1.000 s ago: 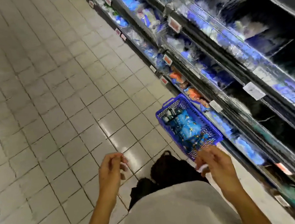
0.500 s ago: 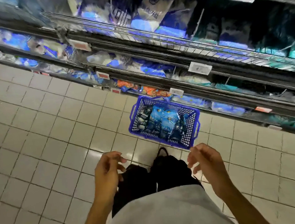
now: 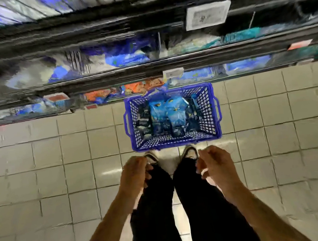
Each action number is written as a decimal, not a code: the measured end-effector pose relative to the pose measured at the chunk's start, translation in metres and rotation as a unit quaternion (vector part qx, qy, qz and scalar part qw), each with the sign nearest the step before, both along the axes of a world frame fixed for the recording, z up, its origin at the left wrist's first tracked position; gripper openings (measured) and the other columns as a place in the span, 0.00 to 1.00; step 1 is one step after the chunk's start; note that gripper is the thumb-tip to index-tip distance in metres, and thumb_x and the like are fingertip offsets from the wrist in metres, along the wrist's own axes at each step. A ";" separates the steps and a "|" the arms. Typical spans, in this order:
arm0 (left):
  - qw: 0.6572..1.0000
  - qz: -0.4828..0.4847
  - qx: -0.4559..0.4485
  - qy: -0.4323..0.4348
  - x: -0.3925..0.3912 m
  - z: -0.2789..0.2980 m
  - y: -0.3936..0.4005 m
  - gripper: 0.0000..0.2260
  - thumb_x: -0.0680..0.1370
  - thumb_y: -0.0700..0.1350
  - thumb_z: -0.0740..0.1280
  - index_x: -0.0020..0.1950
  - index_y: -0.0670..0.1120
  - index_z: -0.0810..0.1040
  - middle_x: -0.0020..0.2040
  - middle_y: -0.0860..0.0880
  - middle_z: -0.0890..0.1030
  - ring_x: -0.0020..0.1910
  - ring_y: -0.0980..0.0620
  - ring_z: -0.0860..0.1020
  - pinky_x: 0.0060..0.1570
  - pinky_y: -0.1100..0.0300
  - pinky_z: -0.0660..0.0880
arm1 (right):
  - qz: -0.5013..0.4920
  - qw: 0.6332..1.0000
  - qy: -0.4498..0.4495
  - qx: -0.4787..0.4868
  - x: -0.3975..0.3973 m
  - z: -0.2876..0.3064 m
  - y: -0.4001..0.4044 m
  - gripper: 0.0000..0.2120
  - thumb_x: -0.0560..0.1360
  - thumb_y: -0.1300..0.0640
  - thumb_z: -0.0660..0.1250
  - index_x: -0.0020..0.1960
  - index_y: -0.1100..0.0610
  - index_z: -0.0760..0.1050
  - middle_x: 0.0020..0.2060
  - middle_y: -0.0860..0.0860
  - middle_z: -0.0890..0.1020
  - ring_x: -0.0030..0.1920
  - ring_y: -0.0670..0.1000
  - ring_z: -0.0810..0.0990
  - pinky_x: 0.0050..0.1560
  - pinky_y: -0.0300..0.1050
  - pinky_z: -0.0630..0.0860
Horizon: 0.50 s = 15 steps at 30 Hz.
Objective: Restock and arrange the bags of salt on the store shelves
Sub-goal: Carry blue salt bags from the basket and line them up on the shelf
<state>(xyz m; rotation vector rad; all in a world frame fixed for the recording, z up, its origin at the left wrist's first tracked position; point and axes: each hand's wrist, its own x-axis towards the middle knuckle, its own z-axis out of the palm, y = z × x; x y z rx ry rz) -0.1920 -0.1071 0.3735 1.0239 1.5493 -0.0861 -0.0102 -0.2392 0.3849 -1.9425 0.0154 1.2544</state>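
Hanging at frame centre-bottom, left hand [image 3: 135, 172] and right hand [image 3: 214, 165] loosely curled, holding nothing; blue basket [image 3: 173, 141] of salt bags [image 3: 166, 112] above, below shelves [image 3: 109, 76].

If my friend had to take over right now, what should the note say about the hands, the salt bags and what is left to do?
Left hand: loosely curled, holding nothing, above the legs.
Right hand: the same, empty.
Blue plastic mesh basket: on the pale tiled floor, just in front of the shoes, against the foot of the dark store shelves.
Shiny blue salt bags: still piled in the basket.
Done: basket is in place by the shelves. The shelves are too blurred to judge their stock.
Left: probably bend down, lift bags out, put them on the shelves and tidy them.
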 end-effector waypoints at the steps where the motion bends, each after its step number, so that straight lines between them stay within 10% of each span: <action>1: 1.000 -0.016 0.006 0.005 0.002 -0.021 0.007 0.09 0.84 0.42 0.61 0.46 0.44 0.77 0.39 0.45 0.82 0.30 0.50 0.76 0.25 0.63 0.68 | -0.003 1.000 0.011 -0.013 -0.003 -0.025 0.006 0.13 0.82 0.59 0.66 0.39 0.57 0.76 0.30 0.56 0.82 0.30 0.55 0.80 0.27 0.41 0.73; 7: 0.978 -0.155 0.117 0.078 0.021 -0.167 0.047 0.09 0.83 0.43 0.61 0.47 0.42 0.78 0.47 0.38 0.84 0.46 0.39 0.81 0.45 0.46 0.79 | 0.043 0.992 0.069 -0.095 -0.010 -0.189 0.056 0.13 0.79 0.55 0.65 0.38 0.57 0.77 0.34 0.57 0.85 0.31 0.54 0.81 0.36 0.52 0.79; 9: 0.963 -0.208 0.145 0.094 0.029 -0.218 0.059 0.10 0.84 0.45 0.60 0.50 0.41 0.77 0.48 0.40 0.83 0.45 0.40 0.79 0.44 0.55 0.75 | 0.093 0.989 0.030 -0.110 -0.012 -0.239 0.070 0.13 0.76 0.54 0.64 0.38 0.62 0.77 0.40 0.64 0.85 0.35 0.59 0.82 0.41 0.57 0.79; 15: 0.885 -0.394 0.182 0.172 0.054 -0.362 0.103 0.18 0.82 0.45 0.63 0.69 0.38 0.72 0.65 0.34 0.75 0.63 0.35 0.75 0.62 0.43 0.74 | 0.302 0.945 -0.051 -0.113 -0.030 -0.378 0.110 0.14 0.78 0.57 0.65 0.35 0.61 0.78 0.33 0.58 0.80 0.37 0.56 0.77 0.40 0.47 0.70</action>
